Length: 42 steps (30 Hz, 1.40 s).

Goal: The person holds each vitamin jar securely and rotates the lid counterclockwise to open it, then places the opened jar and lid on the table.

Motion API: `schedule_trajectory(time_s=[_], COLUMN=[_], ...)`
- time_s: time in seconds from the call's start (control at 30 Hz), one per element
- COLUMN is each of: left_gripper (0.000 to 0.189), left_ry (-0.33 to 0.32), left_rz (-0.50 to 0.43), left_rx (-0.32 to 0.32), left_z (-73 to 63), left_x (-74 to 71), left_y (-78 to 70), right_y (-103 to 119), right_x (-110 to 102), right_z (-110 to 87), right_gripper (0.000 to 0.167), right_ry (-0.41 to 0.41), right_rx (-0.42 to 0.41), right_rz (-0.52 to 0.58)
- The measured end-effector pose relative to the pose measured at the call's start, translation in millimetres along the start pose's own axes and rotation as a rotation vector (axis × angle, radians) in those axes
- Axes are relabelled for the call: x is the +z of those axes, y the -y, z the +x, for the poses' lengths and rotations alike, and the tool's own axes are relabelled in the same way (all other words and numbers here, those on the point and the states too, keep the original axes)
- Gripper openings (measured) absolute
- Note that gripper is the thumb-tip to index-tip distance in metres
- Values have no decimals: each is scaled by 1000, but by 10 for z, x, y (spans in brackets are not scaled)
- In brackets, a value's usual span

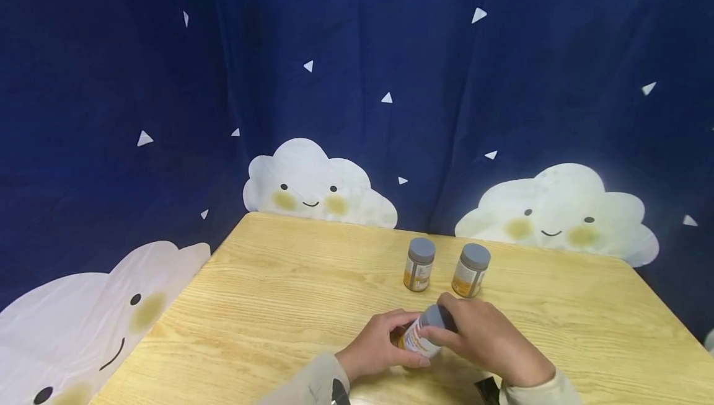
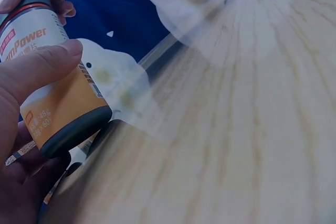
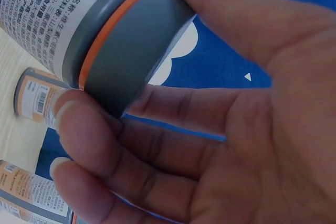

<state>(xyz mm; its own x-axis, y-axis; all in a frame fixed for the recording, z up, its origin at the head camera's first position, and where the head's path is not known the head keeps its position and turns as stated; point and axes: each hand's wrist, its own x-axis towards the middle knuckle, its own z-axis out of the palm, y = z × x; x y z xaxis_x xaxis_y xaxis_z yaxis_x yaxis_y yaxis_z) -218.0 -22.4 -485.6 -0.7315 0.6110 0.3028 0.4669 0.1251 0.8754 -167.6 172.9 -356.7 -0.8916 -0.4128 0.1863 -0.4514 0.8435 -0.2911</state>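
A supplement bottle (image 1: 419, 340) with a white and orange label is tilted near the table's front, between both hands. My left hand (image 1: 379, 343) grips its body, with the thumb laid across the label in the left wrist view. On the grey cap (image 3: 139, 45) are the fingers and thumb of my right hand (image 1: 491, 337), pinching its sides while the palm stays apart from it. An orange ring (image 3: 113, 22) shows at the cap's lower edge. In the left wrist view the bottle's dark base (image 2: 79, 132) points down toward the table.
Two similar bottles with grey caps stand upright beyond the hands, one to the left (image 1: 418, 265) and one to the right (image 1: 471, 271). The wooden table (image 1: 268, 287) reaches back to a dark blue curtain (image 1: 346, 39) printed with white clouds and triangles.
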Motion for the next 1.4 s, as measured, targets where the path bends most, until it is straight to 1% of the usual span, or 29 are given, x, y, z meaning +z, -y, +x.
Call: schedule_trajectory(time_s=[0.13,0.3,0.5,0.7,0.9,1.17,1.4], left_gripper=[60,59,58,57,57,56,56], left_ry=[14,28,40,37,33,37,48], left_rz=[-23,-50,-82,-108,-99,-96,-106], left_rx=[-5,-10,-13,-28,-49,-57,-64], left_z=[1,2,4,2,-7,-17,-20], left_x=[-4,-16,-27,-26,-25,-24,-37], left_y=[-5,-16,-17,-29,-56,-56,-66], right_y=[-23,-31,-24,-36,-58,-56,-67], right_x=[-3,4,10,21,34,26,26], right_z=[-4,-3,0,-2,-3,-1,8], right_gripper=[39,37,37,36,34,34,34], right_ry=[-12,-22,-15,-45,-59,-34,-39], right_rx=[-59,-101,-119,-154,-179,-186,-196], right_rz=[-2,-11,-19,-37,-51,-32,-41])
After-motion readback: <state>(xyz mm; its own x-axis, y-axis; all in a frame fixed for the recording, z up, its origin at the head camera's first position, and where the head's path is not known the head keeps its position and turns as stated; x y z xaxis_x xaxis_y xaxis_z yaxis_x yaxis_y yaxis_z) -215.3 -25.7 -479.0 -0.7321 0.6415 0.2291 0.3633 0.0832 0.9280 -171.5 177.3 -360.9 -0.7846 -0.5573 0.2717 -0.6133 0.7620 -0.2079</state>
